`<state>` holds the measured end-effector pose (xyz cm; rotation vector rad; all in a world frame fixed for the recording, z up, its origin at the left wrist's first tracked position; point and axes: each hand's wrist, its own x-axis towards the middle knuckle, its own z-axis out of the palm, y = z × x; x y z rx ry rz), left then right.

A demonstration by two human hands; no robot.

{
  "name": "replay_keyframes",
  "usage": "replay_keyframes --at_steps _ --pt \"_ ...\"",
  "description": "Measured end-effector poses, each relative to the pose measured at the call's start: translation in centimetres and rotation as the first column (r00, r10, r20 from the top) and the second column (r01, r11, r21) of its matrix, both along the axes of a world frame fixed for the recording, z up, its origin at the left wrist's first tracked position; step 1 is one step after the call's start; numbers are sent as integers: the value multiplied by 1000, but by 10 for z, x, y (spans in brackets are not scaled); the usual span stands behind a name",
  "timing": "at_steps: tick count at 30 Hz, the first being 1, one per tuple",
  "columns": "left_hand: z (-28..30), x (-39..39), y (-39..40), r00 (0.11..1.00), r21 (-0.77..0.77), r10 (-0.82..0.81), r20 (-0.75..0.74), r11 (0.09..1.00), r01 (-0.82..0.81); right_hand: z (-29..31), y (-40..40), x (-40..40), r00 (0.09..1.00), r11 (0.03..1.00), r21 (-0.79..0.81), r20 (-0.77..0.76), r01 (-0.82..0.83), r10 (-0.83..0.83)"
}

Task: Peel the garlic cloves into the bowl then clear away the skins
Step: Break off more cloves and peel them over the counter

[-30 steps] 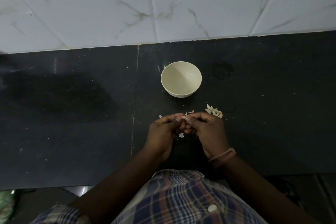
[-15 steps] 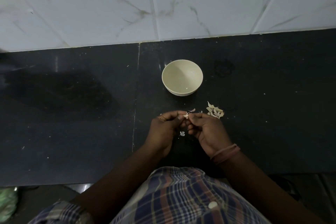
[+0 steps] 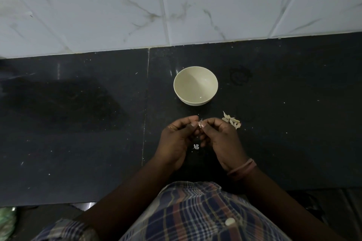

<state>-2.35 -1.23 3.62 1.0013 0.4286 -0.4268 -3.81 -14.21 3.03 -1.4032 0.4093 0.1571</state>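
A cream bowl (image 3: 195, 85) stands on the black counter (image 3: 78, 123), just beyond my hands. Both hands meet below it, fingers curled. My left hand (image 3: 177, 140) and my right hand (image 3: 222, 140) pinch a small garlic clove (image 3: 200, 123) between their fingertips; only a pale bit of it with loose skin shows. A little heap of garlic cloves and skins (image 3: 232, 120) lies on the counter right of my right hand. One scrap of skin (image 3: 196, 146) lies on the counter between my wrists.
A white marble-tiled wall (image 3: 176, 6) rises behind the counter. Tiny skin flecks dot the dark surface. The counter's front edge runs under my forearms, with my checked shirt (image 3: 195, 211) below it. A seam in the counter (image 3: 146, 103) runs left of the bowl.
My hands stay together on the clove with only small finger shifts. The skin sticking up between my fingertips looks smaller. The view has shifted slightly.
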Motion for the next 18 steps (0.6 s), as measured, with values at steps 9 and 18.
replay_keyframes --at_steps 9,18 --pt "3 5 0 1000 -20 13 -5 1000 -13 2 11 6 997 997 38 -46 64 -62" --pt "1 10 6 999 13 -35 6 999 35 3 18 11 983 976 138 -95 170 -158"
